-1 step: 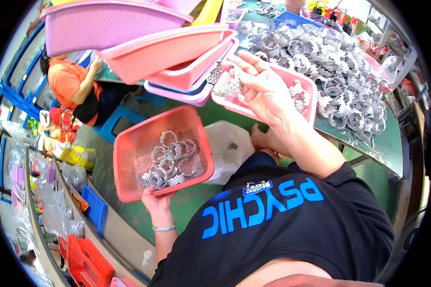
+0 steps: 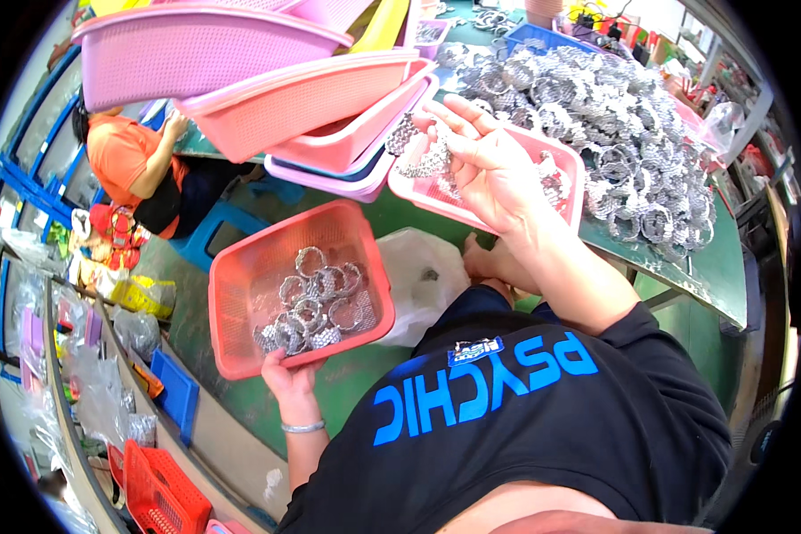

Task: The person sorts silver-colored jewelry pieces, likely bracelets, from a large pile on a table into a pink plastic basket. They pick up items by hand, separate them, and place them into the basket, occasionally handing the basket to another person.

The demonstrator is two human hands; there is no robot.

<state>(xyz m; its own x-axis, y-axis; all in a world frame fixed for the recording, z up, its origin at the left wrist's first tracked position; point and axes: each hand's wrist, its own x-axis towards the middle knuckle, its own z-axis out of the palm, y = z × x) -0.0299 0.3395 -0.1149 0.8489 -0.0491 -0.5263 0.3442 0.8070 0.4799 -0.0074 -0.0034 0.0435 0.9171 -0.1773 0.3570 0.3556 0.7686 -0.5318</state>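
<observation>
My left hand (image 2: 291,383) grips the near rim of a red plastic basket (image 2: 231,320), fingers partly hidden under it. Several silver ring-shaped bracelets (image 2: 307,313) with a scaly, woven look lie in that basket. At the upper middle, my right hand (image 2: 489,165) is raised palm up, its thumb and fingers closed on silver bracelets (image 2: 434,158); how many it holds cannot be made out. Beneath it stands a pink basket (image 2: 575,182) with more silver pieces inside. A large heap of similar bracelets (image 2: 614,133) covers the green table (image 2: 725,276) to the right.
Stacked pink and purple baskets (image 2: 214,53) rise at the upper left. A whitish plastic bag (image 2: 423,276) sits beside the red basket. A co-worker in orange (image 2: 125,151) sits near a blue stool (image 2: 209,233). Red crates (image 2: 165,485) and a blue tray (image 2: 175,392) are at lower left.
</observation>
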